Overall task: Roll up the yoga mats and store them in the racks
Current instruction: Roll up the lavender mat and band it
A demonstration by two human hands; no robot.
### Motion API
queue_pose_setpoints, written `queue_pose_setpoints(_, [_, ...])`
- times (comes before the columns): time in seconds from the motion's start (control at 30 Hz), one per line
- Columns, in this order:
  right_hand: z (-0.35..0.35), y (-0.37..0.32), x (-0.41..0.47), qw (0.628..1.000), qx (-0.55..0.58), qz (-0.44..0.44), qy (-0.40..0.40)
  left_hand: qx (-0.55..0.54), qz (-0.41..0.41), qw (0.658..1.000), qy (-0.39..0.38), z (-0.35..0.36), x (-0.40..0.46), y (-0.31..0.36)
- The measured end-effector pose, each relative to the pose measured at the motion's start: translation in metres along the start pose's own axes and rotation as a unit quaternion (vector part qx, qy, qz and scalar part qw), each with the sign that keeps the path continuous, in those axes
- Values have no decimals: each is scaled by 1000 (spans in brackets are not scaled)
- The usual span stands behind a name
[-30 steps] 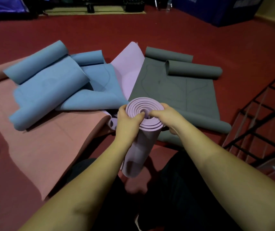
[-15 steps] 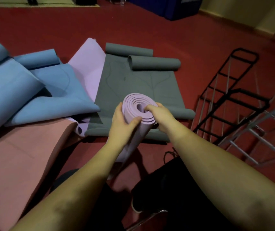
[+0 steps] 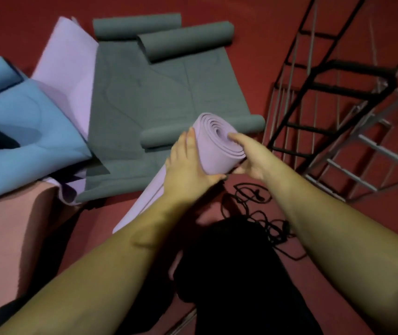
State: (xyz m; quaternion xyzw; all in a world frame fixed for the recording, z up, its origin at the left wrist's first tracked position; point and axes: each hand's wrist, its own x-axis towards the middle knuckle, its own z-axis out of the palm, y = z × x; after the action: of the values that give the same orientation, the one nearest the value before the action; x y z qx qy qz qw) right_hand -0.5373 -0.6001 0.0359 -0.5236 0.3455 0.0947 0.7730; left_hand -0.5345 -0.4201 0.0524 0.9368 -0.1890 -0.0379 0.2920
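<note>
— What are we holding right now?

— We are gripping the rolled lilac mat [image 3: 213, 151] with both hands, lifted off the red floor [image 3: 253, 56] and tilted, its spiral end facing up and away from us. Our left hand [image 3: 188, 165] is wrapping around the roll's side, thumb underneath, and our right hand [image 3: 253, 158] is cupping the spiral end, one of its fingers [image 3: 235, 137] pressing into the coils.

— And where are the others lying?

— The grey mat [image 3: 157, 93] is spreading flat just beyond the roll, its ends curled, with a second lilac mat [image 3: 70, 64] tucked under its left edge. The blue mats [image 3: 24, 122] are piling at the left, partly over a pink mat [image 3: 12, 233]. The black rack [image 3: 326, 93] and the grey rack [image 3: 374, 146] are standing at our right — close by, a black cord [image 3: 253, 197] is lying tangled on the floor.
</note>
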Motion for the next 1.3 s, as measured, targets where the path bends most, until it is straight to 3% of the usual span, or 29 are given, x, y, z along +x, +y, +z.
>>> queue_pose_setpoints(0.1, [-63, 18, 29, 991, 125, 18, -39, 13, 33, 999, -22, 37, 25, 11])
queue_pose_setpoints(0.17, [-99, 39, 45, 989, 133, 30, 55, 21, 50, 998, -40, 56, 38, 17])
queue_pose_setpoints(0.27, [-144, 101, 75, 976, -47, 82, 197, 45, 64, 996, -47, 82, 55, 23])
queue_pose_setpoints(0.37, [-170, 173, 100, 911, -364, 127, 149, 58, 86, 994, -25, 109, 68, 23])
queue_pose_setpoints(0.47, [-170, 212, 121, 877, -441, 164, 100, 72, 99, 992, -21, 130, 79, 20])
queue_pose_setpoints(0.63, [-175, 269, 185, 860, -463, 171, 131, 31, 102, 992, -69, 133, 88, 18])
queue_pose_setpoints(0.73, [-164, 270, 189, 844, -473, 204, 151, 7, 114, 990, -88, 127, 87, 14])
queue_pose_setpoints(0.87, [-151, 252, 175, 795, -540, 233, 146, -7, 111, 988, -104, 116, 83, 15])
queue_pose_setpoints(0.93, [-145, 247, 169, 804, -529, 227, 150, -16, 107, 988, -109, 108, 80, 14])
queue_pose_setpoints(1.0, [-134, 235, 159, 798, -569, 165, 112, -27, 97, 989, -104, 95, 75, 13])
queue_pose_setpoints(1.07, [-127, 221, 150, 831, -524, 98, 157, -40, 91, 990, -97, 78, 71, 12])
queue_pose_setpoints(1.1, [-122, 208, 146, 873, -444, 73, 186, -49, 92, 990, -94, 66, 67, 9])
queue_pose_setpoints(1.13, [-115, 193, 138, 885, -432, 67, 161, -63, 93, 989, -96, 57, 64, 5])
queue_pose_setpoints(1.17, [-109, 176, 132, 903, -388, -42, 177, -81, 97, 987, -98, 44, 60, 1])
queue_pose_setpoints(1.2, [-99, 153, 120, 941, -296, 15, 164, -100, 101, 985, -101, 33, 55, -3])
queue_pose_setpoints(1.23, [-93, 132, 112, 937, -293, -52, 184, -117, 104, 982, -101, 23, 51, -8])
queue_pose_setpoints(1.3, [-70, 84, 80, 942, -278, -110, 151, -144, 96, 981, -91, -4, 35, -16])
